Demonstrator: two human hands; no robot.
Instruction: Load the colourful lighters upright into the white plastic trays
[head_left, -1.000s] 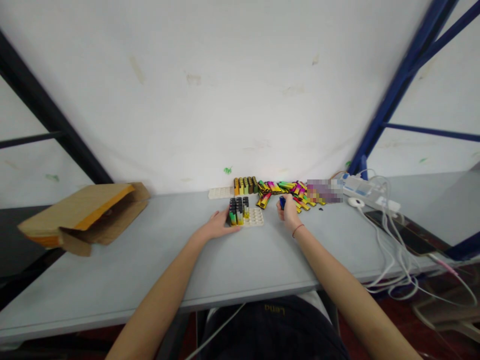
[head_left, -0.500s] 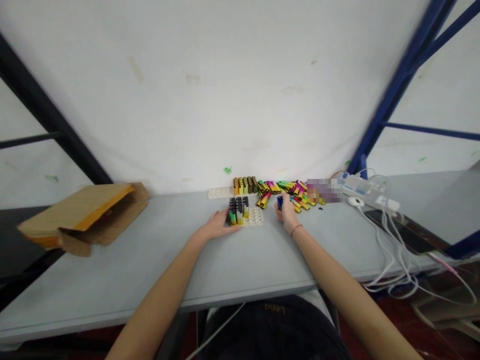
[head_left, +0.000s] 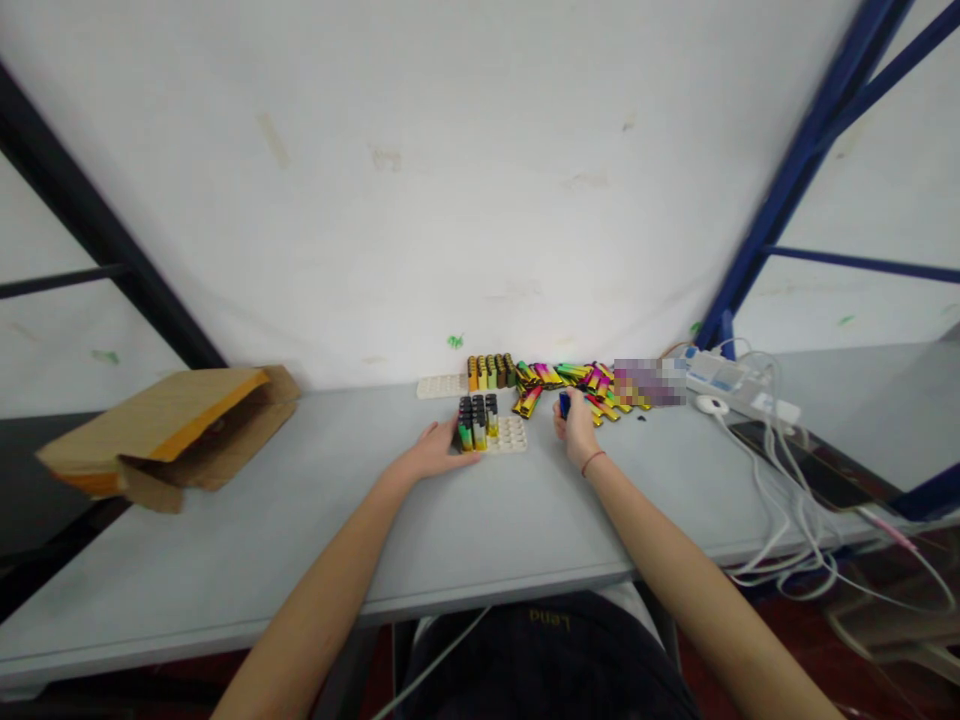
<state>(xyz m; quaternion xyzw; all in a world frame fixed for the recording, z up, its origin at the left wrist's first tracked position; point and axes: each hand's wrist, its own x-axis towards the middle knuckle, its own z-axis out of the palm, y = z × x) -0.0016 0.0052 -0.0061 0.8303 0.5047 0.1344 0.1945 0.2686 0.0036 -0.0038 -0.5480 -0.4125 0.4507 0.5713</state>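
A white slotted tray (head_left: 511, 435) lies on the grey table (head_left: 300, 540), with several colourful lighters (head_left: 478, 419) standing in its left rows. My left hand (head_left: 435, 446) rests against the tray's left side, fingers curled onto it. My right hand (head_left: 576, 430) is closed around a blue lighter (head_left: 563, 404), held upright just right of the tray. Behind it lies a heap of loose yellow, pink and green lighters (head_left: 577, 385). A second white tray (head_left: 444, 385) with a row of lighters (head_left: 491, 370) stands at the back by the wall.
An open cardboard box (head_left: 165, 430) lies on its side at the left. A power strip (head_left: 731, 385), a white puck and tangled cables (head_left: 780, 500) sit at the right, with a dark phone beside them. Blue and black frame bars flank the white wall.
My right hand with the blue lighter shifted slightly left and then back right. My left hand stayed at the tray.
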